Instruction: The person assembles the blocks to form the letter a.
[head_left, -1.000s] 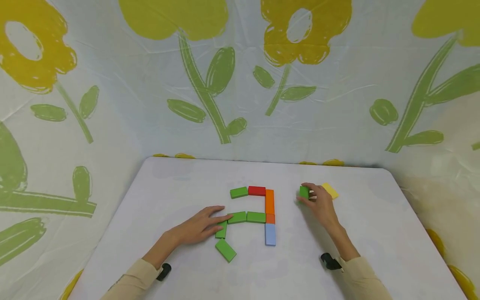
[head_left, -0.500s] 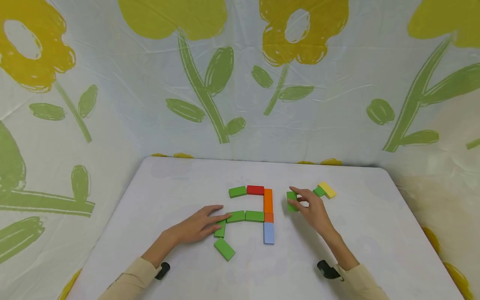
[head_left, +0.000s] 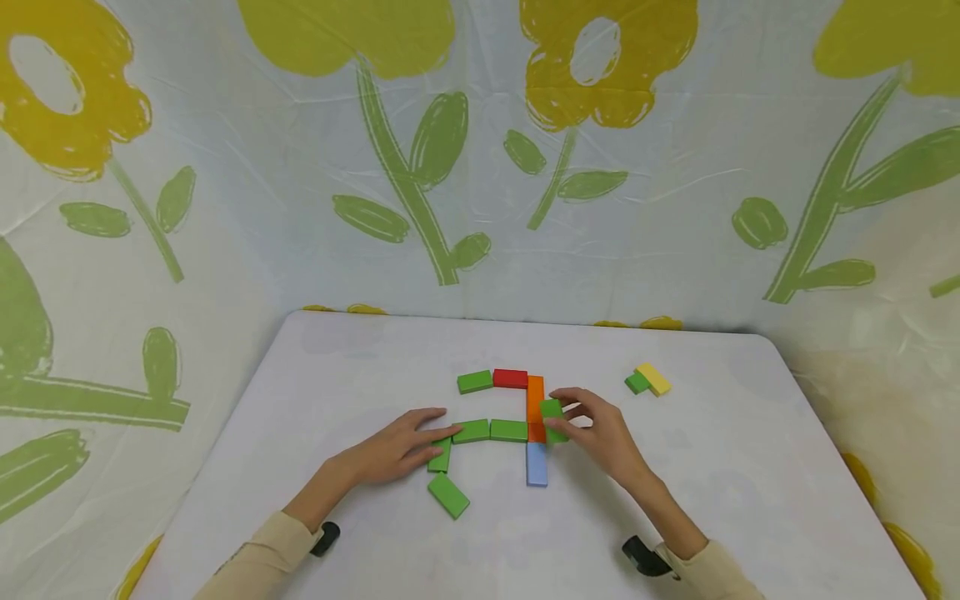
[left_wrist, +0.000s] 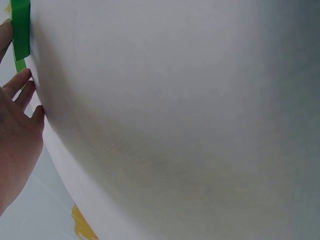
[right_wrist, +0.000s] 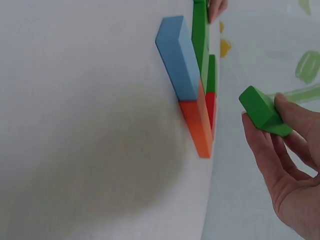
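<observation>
Apparently mid-placement: pinching a green block (head_left: 552, 408) in the right grip (head_left: 606, 435), above the desk (head_left: 360, 367), near three o'clock of the laid blocks (head_left: 508, 431); at nine o'clock, touching them with the left grip (head_left: 392, 450) spread. Probably calling next for alignment, then lowering.

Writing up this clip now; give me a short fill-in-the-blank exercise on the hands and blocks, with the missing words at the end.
1. The right hand pinches a block coloured ____.
2. The red block lies between a green block and one coloured ____.
3. The small green block off to the right lies beside a ____ one.
4. The number of blue blocks in the head view is ____.

Missing words: green; orange; yellow; one.
</observation>
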